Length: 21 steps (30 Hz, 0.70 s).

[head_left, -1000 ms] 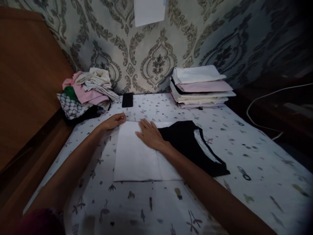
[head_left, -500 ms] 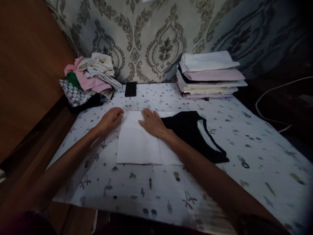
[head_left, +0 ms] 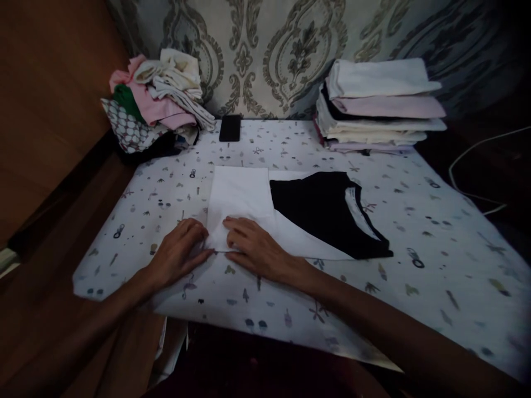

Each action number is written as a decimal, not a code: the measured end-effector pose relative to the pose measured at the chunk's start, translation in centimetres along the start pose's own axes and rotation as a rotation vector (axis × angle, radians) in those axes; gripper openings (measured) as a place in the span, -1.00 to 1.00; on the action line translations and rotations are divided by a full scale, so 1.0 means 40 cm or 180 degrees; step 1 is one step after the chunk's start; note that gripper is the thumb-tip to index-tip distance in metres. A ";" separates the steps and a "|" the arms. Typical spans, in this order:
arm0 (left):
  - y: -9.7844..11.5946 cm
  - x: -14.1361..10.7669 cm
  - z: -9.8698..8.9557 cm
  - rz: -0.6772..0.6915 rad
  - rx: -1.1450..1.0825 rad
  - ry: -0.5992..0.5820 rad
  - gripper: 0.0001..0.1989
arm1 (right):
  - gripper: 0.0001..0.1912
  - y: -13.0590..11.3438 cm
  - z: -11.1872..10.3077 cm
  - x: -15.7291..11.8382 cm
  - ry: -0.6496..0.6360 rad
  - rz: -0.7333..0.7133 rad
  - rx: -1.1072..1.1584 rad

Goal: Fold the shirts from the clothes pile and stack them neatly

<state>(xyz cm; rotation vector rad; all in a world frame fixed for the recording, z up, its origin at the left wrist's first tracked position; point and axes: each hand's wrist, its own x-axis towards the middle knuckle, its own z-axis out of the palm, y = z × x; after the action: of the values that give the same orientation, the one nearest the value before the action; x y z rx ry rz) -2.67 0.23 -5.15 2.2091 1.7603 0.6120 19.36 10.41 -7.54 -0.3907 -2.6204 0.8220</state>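
Observation:
A black and white shirt (head_left: 311,210) lies flat across the table, its black neckline pointing right and its white lower part folded over at the left. Beside the near left corner of the white part is my left hand (head_left: 178,249), fingers bent and thumb apart, with the fingertips touching the cloth edge. My right hand (head_left: 259,251) rests on the near edge of the white fold. Its fingers are spread over the cloth and its thumb lies along the edge. Small creases show in the fabric between the two hands.
A loose heap of clothes (head_left: 161,105) sits at the back left, next to a dark phone (head_left: 230,128). A stack of folded clothes (head_left: 381,105) stands at the back right. The table (head_left: 145,221) has a printed cover and meets a patterned wall (head_left: 298,55).
Both hands have moved from the far side of the white fold toward its near edge. The view has shifted slightly. The shirt remains laid out with its white part folded.

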 end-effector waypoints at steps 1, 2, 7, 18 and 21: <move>0.005 0.002 0.003 0.0045 0.0016 0.0012 -0.80 | -0.97 0.005 0.002 -0.001 0.0036 0.0048 0.0087; 0.012 0.004 0.006 0.0104 0.0078 0.0022 -0.78 | -0.94 0.009 0.002 0.001 0.0075 0.0102 0.0196; 0.047 0.025 0.029 0.0036 0.0748 0.0002 -0.80 | -0.94 0.008 -0.012 0.013 0.0231 0.0484 0.0771; 0.066 0.011 0.036 -0.0782 0.1177 -0.0058 -0.70 | -0.92 0.014 -0.015 0.009 0.0121 0.0369 0.0620; 0.044 -0.001 0.013 -0.0754 0.0580 -0.0091 -0.64 | -0.97 0.008 -0.014 0.001 0.0187 0.0386 0.0664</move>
<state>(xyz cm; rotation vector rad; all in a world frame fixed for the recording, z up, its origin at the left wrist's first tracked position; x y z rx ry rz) -0.94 -0.21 -4.83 2.0619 2.0958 0.3785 19.59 10.95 -7.29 -0.5106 -2.4461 1.0945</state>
